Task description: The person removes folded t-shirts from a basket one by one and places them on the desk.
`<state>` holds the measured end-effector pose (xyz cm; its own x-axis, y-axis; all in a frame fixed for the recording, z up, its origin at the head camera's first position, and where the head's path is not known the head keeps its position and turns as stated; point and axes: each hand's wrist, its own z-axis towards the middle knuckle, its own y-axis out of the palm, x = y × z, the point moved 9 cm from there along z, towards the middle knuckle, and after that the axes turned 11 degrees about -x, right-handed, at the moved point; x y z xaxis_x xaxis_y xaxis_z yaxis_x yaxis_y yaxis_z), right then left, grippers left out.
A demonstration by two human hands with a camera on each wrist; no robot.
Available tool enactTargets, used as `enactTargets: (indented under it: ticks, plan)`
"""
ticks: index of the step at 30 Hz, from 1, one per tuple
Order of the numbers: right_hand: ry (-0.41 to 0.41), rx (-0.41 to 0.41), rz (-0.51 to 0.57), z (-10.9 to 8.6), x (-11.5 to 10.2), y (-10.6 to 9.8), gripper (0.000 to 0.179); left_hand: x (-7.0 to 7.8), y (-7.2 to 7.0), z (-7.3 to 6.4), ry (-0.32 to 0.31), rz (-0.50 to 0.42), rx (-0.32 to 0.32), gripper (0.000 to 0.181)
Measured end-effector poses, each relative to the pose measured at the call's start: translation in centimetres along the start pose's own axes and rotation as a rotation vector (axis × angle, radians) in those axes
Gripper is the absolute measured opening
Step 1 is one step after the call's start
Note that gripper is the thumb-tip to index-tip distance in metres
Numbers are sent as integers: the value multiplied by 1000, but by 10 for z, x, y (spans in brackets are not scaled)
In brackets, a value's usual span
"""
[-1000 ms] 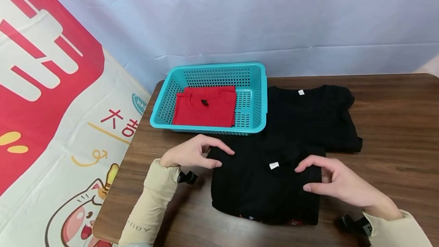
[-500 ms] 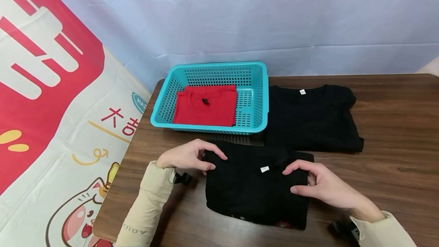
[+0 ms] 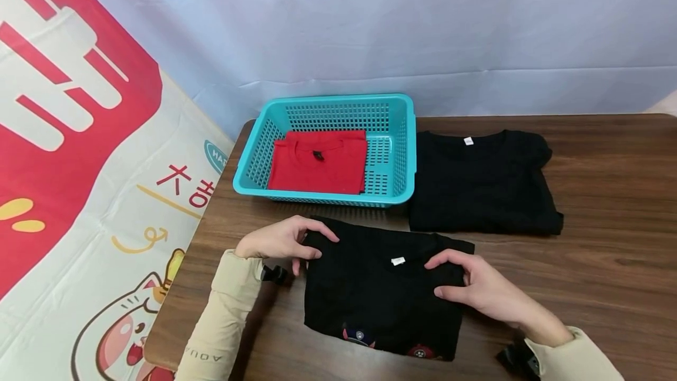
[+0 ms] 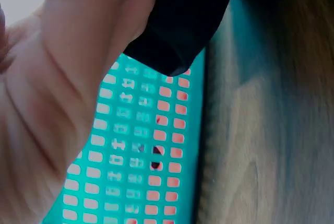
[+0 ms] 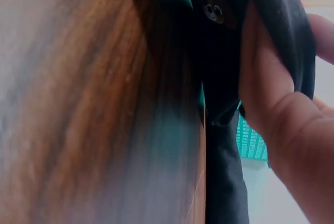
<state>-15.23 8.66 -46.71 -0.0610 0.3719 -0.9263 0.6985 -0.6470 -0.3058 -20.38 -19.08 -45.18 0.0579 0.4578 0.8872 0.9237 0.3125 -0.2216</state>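
In the head view a folded black T-shirt (image 3: 381, 293) with a white neck label and a colored print along its lower edge is held between both hands. My left hand (image 3: 285, 240) grips its left upper side, thumb and index finger on top and the other fingers underneath. On the opposite side my right hand (image 3: 481, 287) pinches the shirt, thumb above. The right wrist view shows fingers (image 5: 266, 72) wrapped under the black cloth, which hangs just above the table. In the left wrist view a black corner (image 4: 182, 31) overlaps the basket's wall.
A teal plastic basket (image 3: 338, 199) stands behind the held shirt, with a folded red T-shirt (image 3: 317, 166) in its left part. Right of it lies another folded black T-shirt (image 3: 481, 187). The wooden table (image 3: 608, 222) extends to the right; a pale cloth backdrop (image 3: 423, 34) hangs behind.
Both hands have carried the black T-shirt leftward and slightly toward the person, away from the other black T-shirt it overlapped. More of its print now shows. The basket stays put.
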Motion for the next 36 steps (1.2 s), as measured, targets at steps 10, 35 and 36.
enactTargets:
  ticks: [10,35,36]
  plan:
    - [16,12,-169,16,-8,12,29,-14,-8,-10,-44,23,21,39]
    - [63,152,-459,14,-18,-22,39,-16,-29,-20,-215,425,293,51]
    - [63,162,-475,13,-19,-24,39,-15,-30,-21,-223,426,301,52]
